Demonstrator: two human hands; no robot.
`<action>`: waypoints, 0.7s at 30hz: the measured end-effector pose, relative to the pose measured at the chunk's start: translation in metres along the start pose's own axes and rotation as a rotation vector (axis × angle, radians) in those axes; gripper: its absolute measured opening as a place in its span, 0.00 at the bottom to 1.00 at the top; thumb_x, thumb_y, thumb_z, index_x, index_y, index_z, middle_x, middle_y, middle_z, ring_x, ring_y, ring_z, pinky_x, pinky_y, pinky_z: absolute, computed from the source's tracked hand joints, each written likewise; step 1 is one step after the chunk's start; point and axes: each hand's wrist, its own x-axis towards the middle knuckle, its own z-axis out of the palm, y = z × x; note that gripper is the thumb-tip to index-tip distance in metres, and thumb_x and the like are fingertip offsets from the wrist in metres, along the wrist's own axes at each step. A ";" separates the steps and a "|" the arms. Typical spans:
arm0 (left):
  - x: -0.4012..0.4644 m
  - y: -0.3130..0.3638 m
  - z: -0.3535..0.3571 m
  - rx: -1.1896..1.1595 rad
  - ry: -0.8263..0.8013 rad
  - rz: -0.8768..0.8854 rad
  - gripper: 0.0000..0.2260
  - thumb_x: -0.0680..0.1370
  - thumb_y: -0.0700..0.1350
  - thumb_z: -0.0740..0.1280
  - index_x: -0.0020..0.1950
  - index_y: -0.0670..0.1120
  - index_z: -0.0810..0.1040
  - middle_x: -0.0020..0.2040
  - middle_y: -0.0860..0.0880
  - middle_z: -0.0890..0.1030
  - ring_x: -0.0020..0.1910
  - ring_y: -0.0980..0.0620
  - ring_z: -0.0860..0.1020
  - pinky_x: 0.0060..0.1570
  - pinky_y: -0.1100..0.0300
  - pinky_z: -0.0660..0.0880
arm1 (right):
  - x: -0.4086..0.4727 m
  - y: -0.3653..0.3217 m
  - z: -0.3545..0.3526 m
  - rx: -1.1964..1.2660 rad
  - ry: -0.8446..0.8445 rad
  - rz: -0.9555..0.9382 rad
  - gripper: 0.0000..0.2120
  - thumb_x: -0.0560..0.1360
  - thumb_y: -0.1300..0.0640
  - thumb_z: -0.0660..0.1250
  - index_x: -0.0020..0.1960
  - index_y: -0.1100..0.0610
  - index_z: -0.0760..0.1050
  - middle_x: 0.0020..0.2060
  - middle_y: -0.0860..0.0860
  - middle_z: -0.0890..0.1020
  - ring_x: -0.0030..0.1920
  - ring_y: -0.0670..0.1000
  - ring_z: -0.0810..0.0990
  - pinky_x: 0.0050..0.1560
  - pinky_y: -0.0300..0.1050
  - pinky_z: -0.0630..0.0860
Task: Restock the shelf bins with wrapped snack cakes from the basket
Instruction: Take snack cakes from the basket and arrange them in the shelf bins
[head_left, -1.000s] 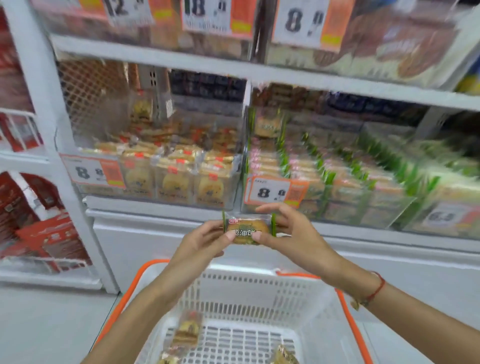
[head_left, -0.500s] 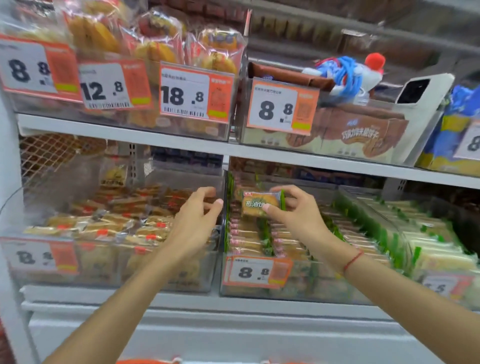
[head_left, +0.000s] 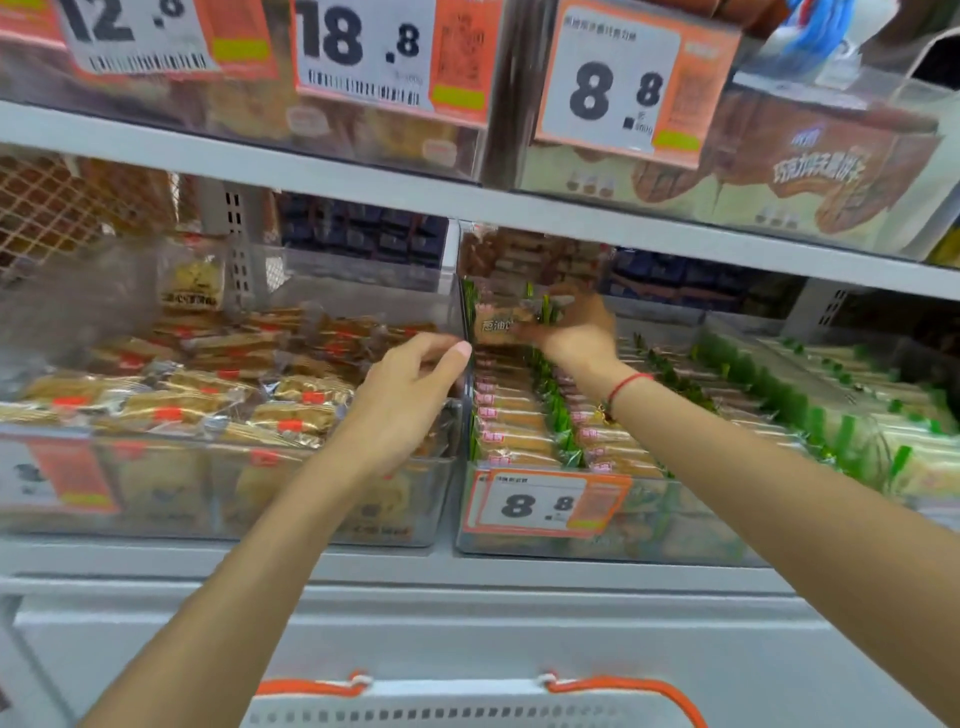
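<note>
- Right hand (head_left: 569, 327) is stretched out deep into the clear bin (head_left: 613, 540) that carries the 8.8 price tag (head_left: 545, 503), right up at the bin's back left corner. Fingers are curled round a wrapped snack cake (head_left: 496, 325) with green wrapper ends, holding it upright above the rows already in there.
- That hand's pretty blurry, so I can't tell exactly which fingers do the pinching.
- There's a red string bracelet (head_left: 626, 384) on that wrist.
- Left hand (head_left: 410, 400) sits over the right edge of the neighbouring bin (head_left: 218, 499), the one with red-labelled cakes. Fingers loosely bent with the thumb raised near the divider between the bins. Doesn't look like it's holding anything.
- Basket (head_left: 467, 701) is cut off at the bottom, only the white rim and orange handles show, so no idea what's inside.
</note>
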 end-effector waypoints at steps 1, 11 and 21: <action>0.000 0.000 0.000 0.003 0.002 0.002 0.16 0.81 0.54 0.59 0.65 0.49 0.74 0.57 0.54 0.78 0.59 0.52 0.76 0.61 0.47 0.74 | -0.002 0.000 0.000 -0.025 0.000 -0.005 0.23 0.71 0.52 0.75 0.61 0.57 0.73 0.50 0.52 0.77 0.49 0.52 0.76 0.53 0.46 0.76; -0.001 0.001 0.001 0.008 0.013 0.000 0.15 0.81 0.53 0.58 0.65 0.50 0.74 0.46 0.64 0.75 0.56 0.54 0.77 0.59 0.47 0.75 | -0.010 -0.008 0.003 -0.199 -0.042 -0.122 0.14 0.77 0.50 0.66 0.60 0.54 0.76 0.39 0.50 0.79 0.38 0.53 0.80 0.34 0.44 0.77; -0.003 0.003 0.002 -0.003 0.017 0.007 0.13 0.81 0.52 0.58 0.62 0.51 0.74 0.46 0.63 0.76 0.54 0.55 0.77 0.59 0.48 0.75 | -0.011 0.013 -0.009 -0.403 -0.098 -0.427 0.13 0.77 0.53 0.67 0.62 0.48 0.78 0.57 0.52 0.82 0.47 0.55 0.82 0.48 0.48 0.79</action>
